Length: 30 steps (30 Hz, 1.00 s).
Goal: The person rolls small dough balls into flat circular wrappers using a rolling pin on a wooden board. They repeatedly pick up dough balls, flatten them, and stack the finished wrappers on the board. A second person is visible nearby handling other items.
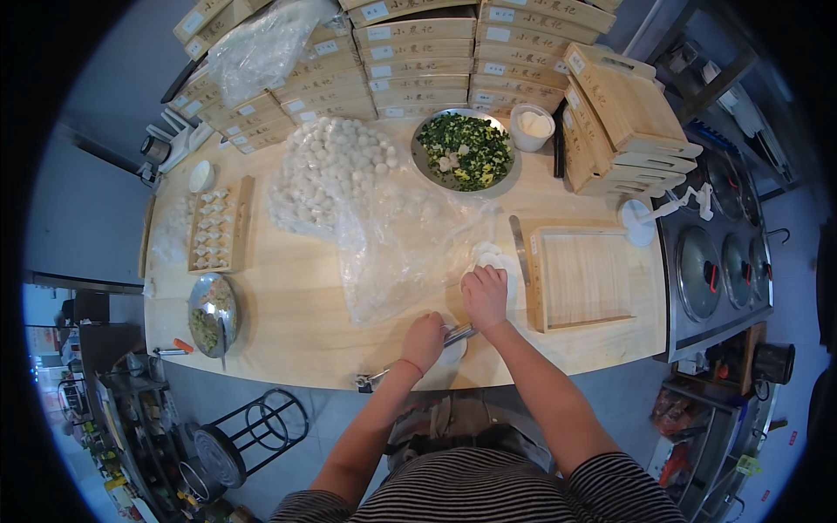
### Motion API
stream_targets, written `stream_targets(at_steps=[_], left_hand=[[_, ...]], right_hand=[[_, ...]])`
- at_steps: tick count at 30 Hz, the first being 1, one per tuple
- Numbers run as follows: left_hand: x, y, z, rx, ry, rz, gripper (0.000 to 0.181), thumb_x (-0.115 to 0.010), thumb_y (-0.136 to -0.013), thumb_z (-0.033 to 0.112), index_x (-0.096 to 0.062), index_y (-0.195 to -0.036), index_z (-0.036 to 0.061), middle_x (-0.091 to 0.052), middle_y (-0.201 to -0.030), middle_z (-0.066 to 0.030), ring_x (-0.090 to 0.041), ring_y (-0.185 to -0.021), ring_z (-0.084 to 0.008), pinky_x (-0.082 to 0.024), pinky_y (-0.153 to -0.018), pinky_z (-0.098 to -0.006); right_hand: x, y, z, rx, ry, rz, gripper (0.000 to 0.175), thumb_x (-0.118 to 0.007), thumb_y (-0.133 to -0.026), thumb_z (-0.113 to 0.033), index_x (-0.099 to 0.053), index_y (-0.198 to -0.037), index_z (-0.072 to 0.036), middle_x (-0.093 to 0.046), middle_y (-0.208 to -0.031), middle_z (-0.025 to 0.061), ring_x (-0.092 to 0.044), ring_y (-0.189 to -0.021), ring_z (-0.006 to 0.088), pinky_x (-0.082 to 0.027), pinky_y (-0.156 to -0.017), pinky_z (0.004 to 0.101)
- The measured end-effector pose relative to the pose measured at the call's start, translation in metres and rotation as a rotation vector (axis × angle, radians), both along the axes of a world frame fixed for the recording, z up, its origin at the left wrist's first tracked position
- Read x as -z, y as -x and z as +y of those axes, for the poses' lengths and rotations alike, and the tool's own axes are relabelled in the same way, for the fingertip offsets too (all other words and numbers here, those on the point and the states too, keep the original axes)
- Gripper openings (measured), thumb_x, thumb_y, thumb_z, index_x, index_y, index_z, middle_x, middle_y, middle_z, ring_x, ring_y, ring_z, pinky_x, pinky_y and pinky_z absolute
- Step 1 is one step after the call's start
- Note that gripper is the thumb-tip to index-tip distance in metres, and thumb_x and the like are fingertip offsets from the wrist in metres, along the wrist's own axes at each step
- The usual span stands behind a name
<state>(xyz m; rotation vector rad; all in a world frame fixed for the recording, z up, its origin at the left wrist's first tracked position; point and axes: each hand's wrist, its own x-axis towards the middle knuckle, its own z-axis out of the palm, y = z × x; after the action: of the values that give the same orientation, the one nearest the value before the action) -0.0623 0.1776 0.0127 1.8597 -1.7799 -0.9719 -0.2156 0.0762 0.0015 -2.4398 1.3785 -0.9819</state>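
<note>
My left hand is closed on one end of a metal rolling pin, near the front edge of the wooden worktop. Partly under the pin lies a round dough wrapper. Beyond it, my right hand rests with bent fingers at a pile of white dough wrappers; whether its fingers grip one is hidden. A big clear plastic bag spreads over the worktop, with many white dough balls at its far left part. A steel bowl of chopped greens and egg stands behind.
A thin metal spatula lies beside a wooden tray at right. At left stand a wooden tray of dumplings and a steel bowl of fillings. Stacked wooden boxes line the back; lidded cookers adjoin the right edge.
</note>
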Motion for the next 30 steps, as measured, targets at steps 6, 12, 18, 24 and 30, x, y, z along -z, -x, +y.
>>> stream_targets(at_steps=[6,12,18,24,30], left_hand=[[-0.009,0.000,0.000,0.150,-0.006,0.053,0.007,-0.065,-0.084,0.009,-0.065,-0.086,0.0025,-0.065,-0.085,-0.0184,-0.063,-0.085,-0.0376,-0.050,-0.078,-0.0439],[-0.008,0.000,0.027,-0.154,-0.036,0.220,0.014,-0.067,-0.086,0.013,-0.065,-0.091,-0.0005,-0.066,-0.084,-0.0225,-0.064,-0.083,-0.0411,-0.052,-0.075,-0.0451],[-0.001,-0.001,0.018,0.004,-0.116,-0.063,0.019,-0.067,-0.084,0.017,-0.061,-0.091,0.0002,-0.065,-0.087,-0.0226,-0.063,-0.087,-0.0402,-0.050,-0.076,-0.0491],[-0.011,-0.003,-0.002,0.133,-0.047,-0.095,0.015,-0.066,-0.085,0.016,-0.059,-0.088,0.0032,-0.065,-0.083,-0.0202,-0.064,-0.082,-0.0396,-0.050,-0.072,-0.0489],[-0.022,0.006,0.023,-0.034,-0.014,0.248,0.010,-0.066,-0.086,0.011,-0.062,-0.090,0.0035,-0.066,-0.081,-0.0195,-0.065,-0.077,-0.0375,-0.051,-0.069,-0.0419]], right_hand=[[-0.016,0.037,0.068,0.128,-0.045,-0.103,0.006,-0.059,-0.072,-0.007,-0.053,-0.069,-0.009,-0.050,-0.075,0.0088,-0.050,-0.078,0.0298,-0.036,-0.073,0.0435],[-0.015,0.066,0.119,0.127,-0.218,-0.102,0.005,-0.060,-0.074,-0.009,-0.055,-0.074,-0.008,-0.052,-0.079,0.0099,-0.051,-0.081,0.0312,-0.035,-0.072,0.0431],[-0.004,0.033,0.050,0.049,-0.030,-0.060,0.008,-0.063,-0.073,-0.009,-0.055,-0.072,-0.010,-0.051,-0.077,0.0079,-0.052,-0.080,0.0288,-0.036,-0.074,0.0431],[-0.005,0.011,0.019,0.040,-0.049,-0.014,0.009,-0.063,-0.075,-0.010,-0.055,-0.072,-0.009,-0.052,-0.077,0.0089,-0.052,-0.081,0.0290,-0.036,-0.074,0.0428],[-0.015,0.056,0.105,0.148,-0.149,-0.121,0.008,-0.059,-0.071,-0.006,-0.053,-0.068,-0.009,-0.050,-0.074,0.0094,-0.049,-0.077,0.0310,-0.034,-0.071,0.0439]])
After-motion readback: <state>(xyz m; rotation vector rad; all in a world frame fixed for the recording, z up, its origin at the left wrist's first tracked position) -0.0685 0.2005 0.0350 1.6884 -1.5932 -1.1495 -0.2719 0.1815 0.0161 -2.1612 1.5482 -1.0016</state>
